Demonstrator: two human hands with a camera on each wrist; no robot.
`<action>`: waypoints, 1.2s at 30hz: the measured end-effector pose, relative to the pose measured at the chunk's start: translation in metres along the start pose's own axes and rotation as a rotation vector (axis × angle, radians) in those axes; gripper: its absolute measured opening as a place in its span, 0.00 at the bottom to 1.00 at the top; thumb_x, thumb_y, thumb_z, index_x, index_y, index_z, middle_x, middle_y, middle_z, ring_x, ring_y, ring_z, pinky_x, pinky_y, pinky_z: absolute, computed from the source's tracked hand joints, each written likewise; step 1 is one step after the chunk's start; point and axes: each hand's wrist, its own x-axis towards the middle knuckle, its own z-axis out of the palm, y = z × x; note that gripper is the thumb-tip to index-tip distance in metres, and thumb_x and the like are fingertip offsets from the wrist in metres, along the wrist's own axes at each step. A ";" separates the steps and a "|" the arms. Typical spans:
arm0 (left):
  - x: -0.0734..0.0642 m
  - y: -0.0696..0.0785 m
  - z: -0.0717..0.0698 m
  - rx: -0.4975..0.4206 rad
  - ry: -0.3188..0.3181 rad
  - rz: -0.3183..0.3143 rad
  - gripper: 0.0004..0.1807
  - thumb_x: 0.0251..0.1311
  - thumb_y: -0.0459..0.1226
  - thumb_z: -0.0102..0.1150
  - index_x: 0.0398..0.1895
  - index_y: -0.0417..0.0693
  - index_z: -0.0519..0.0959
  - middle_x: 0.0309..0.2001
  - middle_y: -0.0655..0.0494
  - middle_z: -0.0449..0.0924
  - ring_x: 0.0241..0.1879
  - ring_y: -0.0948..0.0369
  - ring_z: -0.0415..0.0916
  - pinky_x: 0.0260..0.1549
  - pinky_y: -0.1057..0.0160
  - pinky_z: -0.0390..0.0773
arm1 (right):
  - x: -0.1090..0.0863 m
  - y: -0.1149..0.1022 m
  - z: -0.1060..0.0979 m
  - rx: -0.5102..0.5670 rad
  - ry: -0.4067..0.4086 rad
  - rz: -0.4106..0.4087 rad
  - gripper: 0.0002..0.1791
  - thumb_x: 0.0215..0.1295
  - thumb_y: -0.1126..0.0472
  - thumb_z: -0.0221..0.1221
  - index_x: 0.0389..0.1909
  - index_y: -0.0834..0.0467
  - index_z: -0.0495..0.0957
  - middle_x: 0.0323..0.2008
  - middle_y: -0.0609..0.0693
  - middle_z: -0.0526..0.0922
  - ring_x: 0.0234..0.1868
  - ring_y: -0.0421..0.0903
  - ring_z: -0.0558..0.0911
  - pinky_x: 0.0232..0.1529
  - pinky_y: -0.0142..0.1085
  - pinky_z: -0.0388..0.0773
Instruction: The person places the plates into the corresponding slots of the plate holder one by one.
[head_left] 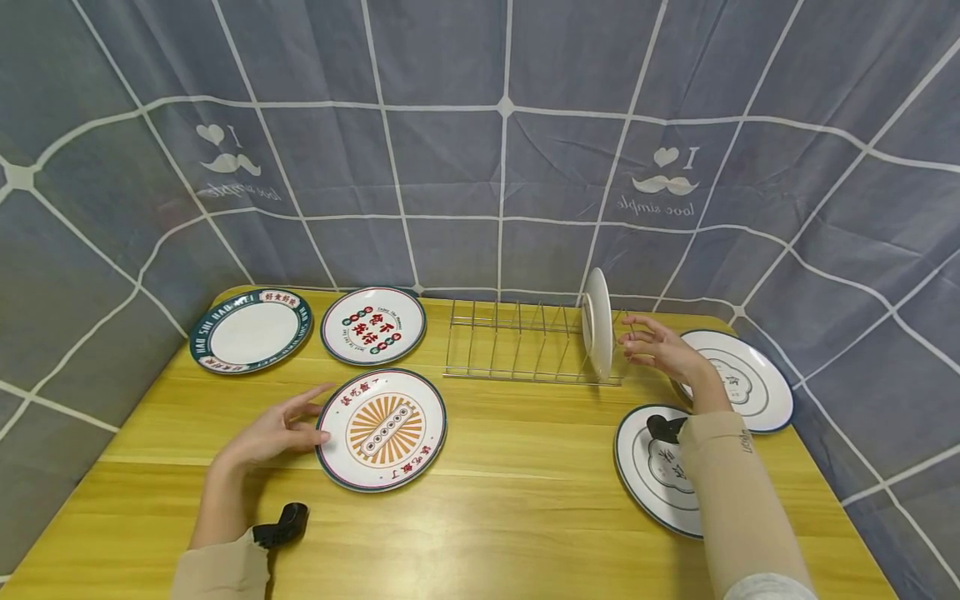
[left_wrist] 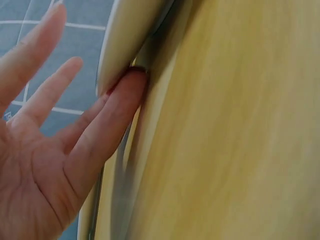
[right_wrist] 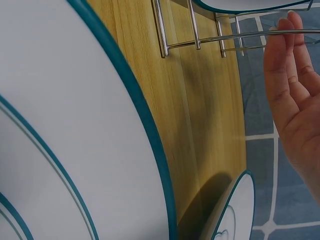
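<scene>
My left hand (head_left: 273, 429) is at the left rim of a white plate (head_left: 386, 429) with an orange sunburst and red characters. Its thumb overlaps the rim, and in the left wrist view the other fingers (left_wrist: 47, 92) spread away from the plate. A wire dish rack (head_left: 517, 379) stands at the back of the table, with one white plate (head_left: 597, 325) upright in its right end. Just right of that plate is my right hand (head_left: 667, 350), holding nothing, its loosely bent fingers (right_wrist: 277, 65) beside the rack's end wires.
On the back left lie a green-rimmed oval plate (head_left: 255, 332) and a plate with red characters (head_left: 386, 308). Two more plates are on the right, a nearer one (head_left: 637, 467) partly under my forearm and a farther one (head_left: 765, 383). A grey checked curtain (head_left: 450, 167) hangs behind the table.
</scene>
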 end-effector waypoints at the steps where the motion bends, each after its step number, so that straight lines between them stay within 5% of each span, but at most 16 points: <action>1: 0.001 0.000 0.000 -0.007 -0.014 -0.002 0.44 0.53 0.36 0.63 0.69 0.38 0.50 0.57 0.25 0.60 0.41 0.52 0.78 0.40 0.69 0.75 | 0.000 0.000 0.000 -0.001 -0.002 0.000 0.21 0.66 0.69 0.50 0.58 0.54 0.59 0.42 0.45 0.73 0.44 0.42 0.76 0.47 0.34 0.76; 5: 0.006 -0.002 0.002 -0.021 -0.050 0.009 0.42 0.52 0.35 0.64 0.67 0.36 0.54 0.59 0.26 0.58 0.36 0.55 0.76 0.36 0.70 0.75 | 0.002 -0.001 -0.001 -0.007 -0.006 0.002 0.21 0.66 0.68 0.50 0.58 0.54 0.58 0.43 0.45 0.73 0.44 0.42 0.76 0.47 0.33 0.76; 12: 0.010 -0.006 0.003 -0.087 -0.090 -0.008 0.42 0.51 0.31 0.64 0.67 0.33 0.53 0.45 0.35 0.70 0.31 0.60 0.73 0.30 0.71 0.74 | 0.001 -0.002 -0.001 -0.013 -0.003 0.001 0.22 0.66 0.67 0.51 0.59 0.54 0.58 0.43 0.45 0.73 0.45 0.43 0.76 0.48 0.34 0.76; 20: 0.011 -0.012 0.002 -0.166 -0.081 -0.019 0.41 0.51 0.30 0.63 0.67 0.35 0.54 0.62 0.29 0.54 0.44 0.59 0.72 0.42 0.69 0.77 | 0.000 -0.004 -0.001 -0.004 -0.020 -0.012 0.22 0.66 0.67 0.51 0.59 0.55 0.58 0.43 0.46 0.73 0.46 0.44 0.76 0.48 0.34 0.75; 23: 0.012 -0.015 0.002 -0.267 -0.119 -0.025 0.41 0.53 0.29 0.60 0.69 0.38 0.51 0.61 0.33 0.58 0.46 0.60 0.73 0.45 0.64 0.78 | -0.001 -0.004 -0.001 -0.004 -0.020 -0.021 0.22 0.66 0.67 0.51 0.59 0.56 0.58 0.44 0.47 0.73 0.46 0.45 0.76 0.48 0.35 0.76; 29: 0.011 -0.018 0.003 -0.473 -0.244 0.045 0.43 0.57 0.23 0.52 0.71 0.41 0.40 0.51 0.48 0.73 0.45 0.57 0.77 0.45 0.57 0.77 | -0.001 -0.002 0.000 -0.005 -0.017 -0.021 0.22 0.66 0.68 0.49 0.59 0.56 0.57 0.44 0.47 0.74 0.46 0.46 0.76 0.48 0.35 0.76; 36: 0.012 -0.016 0.006 -0.511 -0.253 0.120 0.42 0.59 0.22 0.49 0.72 0.51 0.43 0.49 0.49 0.73 0.45 0.56 0.77 0.44 0.55 0.78 | 0.000 0.001 0.001 -0.017 -0.001 -0.012 0.21 0.67 0.69 0.49 0.58 0.55 0.58 0.43 0.46 0.74 0.46 0.45 0.75 0.48 0.34 0.75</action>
